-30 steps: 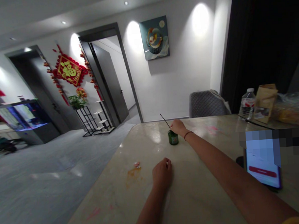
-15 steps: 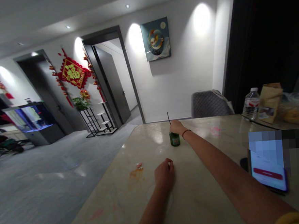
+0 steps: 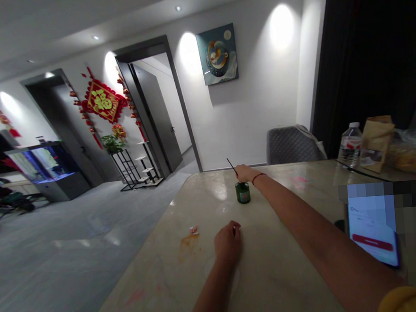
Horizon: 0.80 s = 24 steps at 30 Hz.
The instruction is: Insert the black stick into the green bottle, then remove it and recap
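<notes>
A small dark green glass jar with a label stands upright on the pale marble-look table. My right hand is above the jar's mouth, fingers pinched round a thin black stick. The stick's upper end leans up and to the left; whether its lower end is inside the jar is hidden by the fingers. Nearer to me, my left hand rests on the table, fingers curled in, with nothing visible in it.
A crumpled scrap lies by an orange stain to the left. At the right are a lit phone, a water bottle, a brown paper bag and a clear plastic bag. A grey chair stands beyond the far edge.
The black stick has tipped further to the left, and my right hand has risen slightly, showing more of the jar's top. My left hand has hardly moved.
</notes>
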Motion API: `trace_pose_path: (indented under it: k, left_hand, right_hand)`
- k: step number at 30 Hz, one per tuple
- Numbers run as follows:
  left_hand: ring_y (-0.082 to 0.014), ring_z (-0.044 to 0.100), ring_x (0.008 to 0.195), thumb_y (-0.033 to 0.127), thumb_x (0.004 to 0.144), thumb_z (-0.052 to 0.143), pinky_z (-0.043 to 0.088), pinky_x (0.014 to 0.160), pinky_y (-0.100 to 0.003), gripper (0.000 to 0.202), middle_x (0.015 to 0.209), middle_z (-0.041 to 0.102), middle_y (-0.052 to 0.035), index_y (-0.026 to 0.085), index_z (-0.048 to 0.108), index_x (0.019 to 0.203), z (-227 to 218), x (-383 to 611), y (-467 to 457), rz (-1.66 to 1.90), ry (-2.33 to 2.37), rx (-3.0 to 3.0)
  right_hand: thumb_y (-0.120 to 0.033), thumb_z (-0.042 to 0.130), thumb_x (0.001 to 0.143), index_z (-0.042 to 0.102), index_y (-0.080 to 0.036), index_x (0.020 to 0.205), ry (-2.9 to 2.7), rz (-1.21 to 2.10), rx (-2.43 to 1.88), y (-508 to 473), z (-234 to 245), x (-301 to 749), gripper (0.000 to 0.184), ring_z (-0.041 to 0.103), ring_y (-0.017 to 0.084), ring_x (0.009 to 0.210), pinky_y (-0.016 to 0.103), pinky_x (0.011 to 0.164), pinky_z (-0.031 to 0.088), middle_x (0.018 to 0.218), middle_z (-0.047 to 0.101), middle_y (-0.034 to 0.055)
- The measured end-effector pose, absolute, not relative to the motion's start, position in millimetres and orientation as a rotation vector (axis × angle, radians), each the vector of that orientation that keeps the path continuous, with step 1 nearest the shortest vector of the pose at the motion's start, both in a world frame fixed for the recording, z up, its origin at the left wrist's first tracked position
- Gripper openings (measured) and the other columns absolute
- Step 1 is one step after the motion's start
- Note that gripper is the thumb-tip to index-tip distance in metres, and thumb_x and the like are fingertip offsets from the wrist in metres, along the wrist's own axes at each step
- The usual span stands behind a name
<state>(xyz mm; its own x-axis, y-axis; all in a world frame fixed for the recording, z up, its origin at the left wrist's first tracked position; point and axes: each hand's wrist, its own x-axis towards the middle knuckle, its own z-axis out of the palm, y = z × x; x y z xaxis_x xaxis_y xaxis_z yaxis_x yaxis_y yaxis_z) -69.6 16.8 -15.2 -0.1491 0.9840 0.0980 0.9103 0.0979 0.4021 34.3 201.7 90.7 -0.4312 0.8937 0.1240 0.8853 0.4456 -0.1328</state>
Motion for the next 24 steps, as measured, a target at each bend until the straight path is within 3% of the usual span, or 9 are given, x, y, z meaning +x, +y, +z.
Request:
trace_pose_path:
  k: [8,16,24]
  left_hand:
    - [-0.0137,0.060,0.083,0.028,0.083,0.038,0.037,0.068,-0.022,0.026,0.090,0.067,-0.0013,0.024,0.059,0.097,-12.0,-69.1,15.2,0.561,2.165,1.899]
    - [-0.0140,0.060,0.082,0.029,0.082,0.039,0.037,0.067,-0.022,0.025,0.090,0.068,-0.0010,0.025,0.060,0.095,-14.2,-70.5,17.6,0.569,2.187,1.886]
    - [-0.0141,0.060,0.086,0.028,0.084,0.036,0.037,0.071,-0.023,0.026,0.095,0.067,-0.0014,0.025,0.058,0.098,-14.2,-70.8,17.7,0.519,2.149,1.949]
  right_hand:
    - [-0.015,0.067,0.060,0.065,-0.012,0.083,-2.553,0.015,-1.427,200.1,85.3,43.2,0.023,0.062,0.018,0.082,0.020,0.066,0.044,0.087,0.068,0.0098]
    - [-0.016,0.064,0.065,0.064,-0.012,0.087,-2.557,-0.057,-1.386,199.7,82.8,44.0,0.023,0.062,0.017,0.082,0.019,0.067,0.044,0.090,0.067,0.0098]
    - [-0.006,0.055,0.071,0.065,-0.006,0.092,-2.631,-0.129,-1.360,200.0,93.0,32.8,0.023,0.059,0.024,0.097,0.025,0.081,0.043,0.102,0.063,0.0200]
